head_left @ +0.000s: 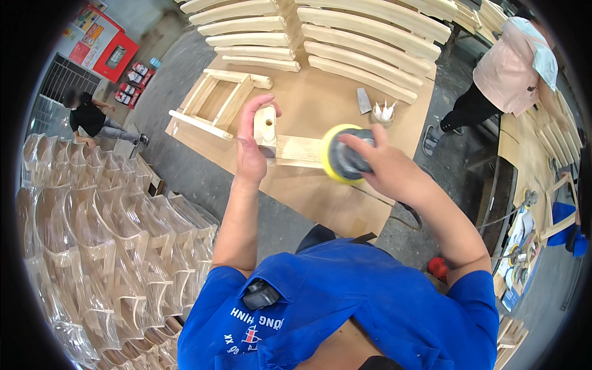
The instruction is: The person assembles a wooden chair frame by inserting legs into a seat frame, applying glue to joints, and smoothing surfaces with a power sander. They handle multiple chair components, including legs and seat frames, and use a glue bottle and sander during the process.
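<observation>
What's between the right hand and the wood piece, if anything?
The sander: the right hand holds it over the right end of the wood piece. Nothing visible separates the left hand from the left end, which it grips.

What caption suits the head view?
Left hand grips a wooden part; right hand holds a yellow-edged sander over it.

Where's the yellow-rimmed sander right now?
Head view, just right of centre: the sander is in the right hand, at the right end of the wooden piece whose left end the left hand holds.
</observation>
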{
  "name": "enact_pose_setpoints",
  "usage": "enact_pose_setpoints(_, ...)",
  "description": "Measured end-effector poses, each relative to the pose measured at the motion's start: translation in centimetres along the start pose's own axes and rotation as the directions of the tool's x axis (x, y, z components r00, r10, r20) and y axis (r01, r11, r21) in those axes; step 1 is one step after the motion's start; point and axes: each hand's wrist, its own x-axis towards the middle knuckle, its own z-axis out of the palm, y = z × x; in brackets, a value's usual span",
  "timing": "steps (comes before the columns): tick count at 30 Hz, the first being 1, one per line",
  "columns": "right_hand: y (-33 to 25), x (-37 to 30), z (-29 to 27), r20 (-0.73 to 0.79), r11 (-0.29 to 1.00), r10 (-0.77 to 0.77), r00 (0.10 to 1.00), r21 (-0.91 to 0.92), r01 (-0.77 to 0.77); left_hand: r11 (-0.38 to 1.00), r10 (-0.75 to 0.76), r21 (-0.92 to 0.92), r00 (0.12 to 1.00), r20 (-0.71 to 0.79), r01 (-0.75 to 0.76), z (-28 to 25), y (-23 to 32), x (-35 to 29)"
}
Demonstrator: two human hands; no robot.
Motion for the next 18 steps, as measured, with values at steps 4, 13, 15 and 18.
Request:
enact_pose_setpoints(4,2.4,-3.6,-0.5,-0.065,0.994,0.111,0.992,0.009,-0.110,1.000,-0.008,-0.019,1.000,-0.011,0.008,0.1,0.3,-0.1)
enact_pose_setpoints(13,10.6,-12.5,-0.4,-0.313,0.972,0.236,0.920,0.073,-0.224,0.942,-0.287,-0.208,0.954,-0.089,0.264,-0.6,-1.6,-5.7)
enact_pose_setpoints(15,13.0,-14.0,0.4,-0.413,0.919,0.393,0.822,0.198,-0.340,0.917,-0.366,-0.233,0.915,-0.168,0.324,-0.1,-1.4,-7.8)
enact_pose_setpoints(18,16.2,-15.7,1.7,-0.509,0.888,0.450,0.734,0.167,-0.429,0.722,-0.619,-0.541,0.752,-0.226,0.432,0.5,0.4,-10.9)
